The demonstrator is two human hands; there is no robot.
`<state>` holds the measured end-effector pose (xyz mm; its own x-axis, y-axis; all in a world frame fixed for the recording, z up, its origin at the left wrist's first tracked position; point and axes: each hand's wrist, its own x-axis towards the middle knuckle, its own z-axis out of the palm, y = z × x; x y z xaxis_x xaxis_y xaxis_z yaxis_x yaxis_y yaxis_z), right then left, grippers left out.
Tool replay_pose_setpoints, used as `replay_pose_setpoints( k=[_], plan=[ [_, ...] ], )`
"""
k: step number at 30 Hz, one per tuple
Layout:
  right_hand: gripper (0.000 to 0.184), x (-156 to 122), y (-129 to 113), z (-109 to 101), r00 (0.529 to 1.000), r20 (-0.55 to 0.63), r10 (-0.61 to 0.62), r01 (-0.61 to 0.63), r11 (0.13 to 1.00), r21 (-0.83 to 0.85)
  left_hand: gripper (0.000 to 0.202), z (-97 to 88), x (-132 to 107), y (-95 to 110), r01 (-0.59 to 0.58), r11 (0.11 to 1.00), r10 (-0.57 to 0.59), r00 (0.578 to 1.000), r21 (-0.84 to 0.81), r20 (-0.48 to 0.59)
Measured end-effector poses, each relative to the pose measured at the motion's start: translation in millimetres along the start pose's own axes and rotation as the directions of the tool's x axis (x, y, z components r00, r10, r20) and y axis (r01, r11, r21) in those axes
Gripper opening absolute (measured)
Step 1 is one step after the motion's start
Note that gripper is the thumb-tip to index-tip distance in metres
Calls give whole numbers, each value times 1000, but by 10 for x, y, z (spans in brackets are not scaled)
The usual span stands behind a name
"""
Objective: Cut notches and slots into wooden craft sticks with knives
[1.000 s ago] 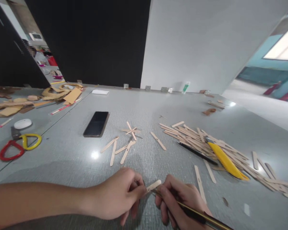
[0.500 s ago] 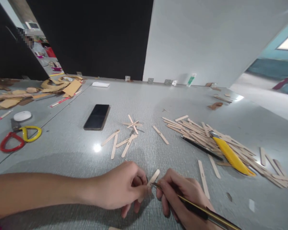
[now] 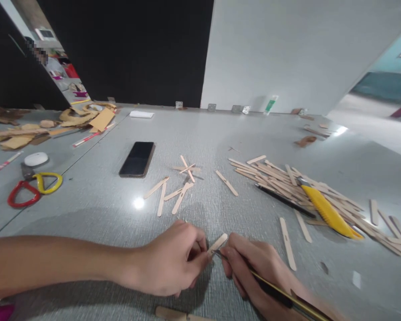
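Observation:
My left hand is closed, pinching a short wooden craft stick down on the grey table near its front edge. My right hand is closed round a thin black-and-gold tool, whose tip touches the stick just beside my left thumb. A few loose sticks lie just beyond my hands, and a crossed pair sits behind them.
A large heap of craft sticks spreads at the right with a yellow utility knife and a black pen on it. A black phone lies centre-left. Red-and-yellow scissors and cardboard scraps sit far left.
The camera tilted slightly, so everything sits a little higher in view. My hands stay together on the short stick; its free end has swung a little.

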<state>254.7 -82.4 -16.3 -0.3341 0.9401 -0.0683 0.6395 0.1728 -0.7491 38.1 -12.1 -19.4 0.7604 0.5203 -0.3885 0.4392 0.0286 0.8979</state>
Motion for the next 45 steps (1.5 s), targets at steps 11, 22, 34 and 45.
replay_pose_setpoints(
  k=[11, 22, 34, 45],
  plan=[
    [46, -9, 45, -18, 999, 34, 27, -27, 1000, 3, 30, -6, -14, 28, 16, 1000, -16, 1000, 10, 17],
    [52, 6, -81, -88, 999, -8, 54, -53, 997, 63, 32, 1, -5, 4, 27, 999, -27, 999, -22, 28],
    [29, -32, 56, -10, 945, -66, -321, 312, 943, -119, 29, -86, -4, 71, 66, 993, -52, 989, -94, 138],
    [27, 11, -6, -10, 972, -61, -225, 220, 973, -71, 43, -109, 57, 83, 136, 991, -136, 982, 13, 127]
  ],
)
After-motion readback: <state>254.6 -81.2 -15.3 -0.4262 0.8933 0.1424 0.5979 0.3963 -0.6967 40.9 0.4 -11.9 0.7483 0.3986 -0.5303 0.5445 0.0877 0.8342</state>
